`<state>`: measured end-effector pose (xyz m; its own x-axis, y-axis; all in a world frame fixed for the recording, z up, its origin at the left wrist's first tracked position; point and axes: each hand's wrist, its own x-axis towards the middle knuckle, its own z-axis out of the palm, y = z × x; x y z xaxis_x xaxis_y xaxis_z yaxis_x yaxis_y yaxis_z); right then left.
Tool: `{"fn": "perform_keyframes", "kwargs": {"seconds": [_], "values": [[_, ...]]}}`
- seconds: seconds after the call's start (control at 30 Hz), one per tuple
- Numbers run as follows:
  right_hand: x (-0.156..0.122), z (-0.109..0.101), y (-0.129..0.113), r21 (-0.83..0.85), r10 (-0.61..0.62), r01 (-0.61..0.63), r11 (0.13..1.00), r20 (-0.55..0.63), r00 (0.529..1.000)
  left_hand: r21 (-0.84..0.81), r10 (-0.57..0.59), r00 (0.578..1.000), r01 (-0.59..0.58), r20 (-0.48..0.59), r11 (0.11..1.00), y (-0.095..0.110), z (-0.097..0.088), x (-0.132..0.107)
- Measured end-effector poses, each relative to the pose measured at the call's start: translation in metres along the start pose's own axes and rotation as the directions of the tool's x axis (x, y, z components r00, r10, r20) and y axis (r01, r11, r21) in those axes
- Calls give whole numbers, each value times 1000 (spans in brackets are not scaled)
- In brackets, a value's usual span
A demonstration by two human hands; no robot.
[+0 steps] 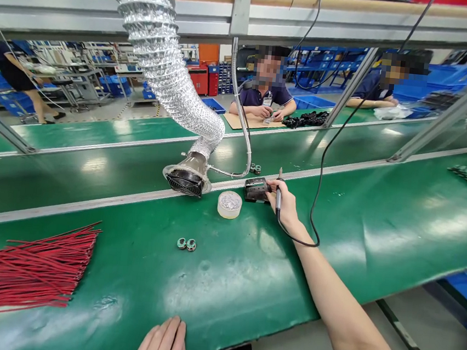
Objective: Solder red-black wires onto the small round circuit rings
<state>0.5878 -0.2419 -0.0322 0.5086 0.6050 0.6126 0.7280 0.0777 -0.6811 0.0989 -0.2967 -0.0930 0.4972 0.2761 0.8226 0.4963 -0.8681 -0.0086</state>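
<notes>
1. Green workbench (377, 227), glossy top.
2. Bundle of red wires (26, 273) lies at the near left.
3. Two small round metal parts (186, 244) sit side by side, mid-bench.
4. White round dish (229, 204) near a dark metal block (257, 190).
5. Left hand (163, 347) rests flat on the near edge.

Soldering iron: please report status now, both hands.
Right hand grips soldering iron, tip up beside black stand. Left hand flat on table edge, empty. White dish close by.

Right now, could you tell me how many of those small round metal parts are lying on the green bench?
4: one pair lies side by side near the front, right of the red wires; another pair sits behind the fan hood. Others may be hidden.
</notes>
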Motion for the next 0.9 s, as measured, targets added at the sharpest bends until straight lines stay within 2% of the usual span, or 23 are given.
{"fn": "perform_keyframes", "kwargs": {"seconds": [0.17, 0.33, 0.4, 0.47, 0.53, 0.57, 0.6, 0.67, 0.77, 0.83, 0.9], "values": [[-5, 8, -7, 56, -16, 15, 998, 22, 1000, 11, 65, 998, -65, -8, 998, -2, -1, 4], [-10, 16, -17, 52, -30, 28, 998, 32, 999, 0, 93, 993, -93, 69, 996, -4, -11, 7], [-12, 18, -18, 41, -40, 39, 998, 20, 999, -54, 83, 991, -78, 109, 995, -4, -20, 15], [-13, 21, -16, 25, -51, 51, 998, 0, 999, -192, 36, 987, -6, 155, 981, -3, -29, 35], [-15, 23, -12, -7, -65, 65, 998, -26, 998, -326, -7, 982, 70, 189, 943, -1, -32, 70], [-16, 25, -10, -30, -72, 70, 997, -39, 997, -351, 6, 980, 67, 201, 934, -1, -28, 92], [-17, 26, -8, -53, -77, 74, 996, -51, 996, -345, 40, 976, 37, 213, 938, -2, -19, 116], [-18, 26, -4, -86, -76, 71, 994, -56, 996, -253, 128, 957, -60, 260, 966, -4, 12, 163], [-19, 24, -1, -75, -37, 34, 997, -39, 999, -100, 202, 910, -178, 363, 979, -9, 80, 221], [-19, 22, -1, -55, -20, 18, 998, -33, 999, -52, 224, 883, -223, 412, 973, -14, 122, 243], [-19, 21, 0, -41, -28, 27, 999, -31, 999, -29, 235, 866, -248, 441, 968, -20, 152, 253]]}}
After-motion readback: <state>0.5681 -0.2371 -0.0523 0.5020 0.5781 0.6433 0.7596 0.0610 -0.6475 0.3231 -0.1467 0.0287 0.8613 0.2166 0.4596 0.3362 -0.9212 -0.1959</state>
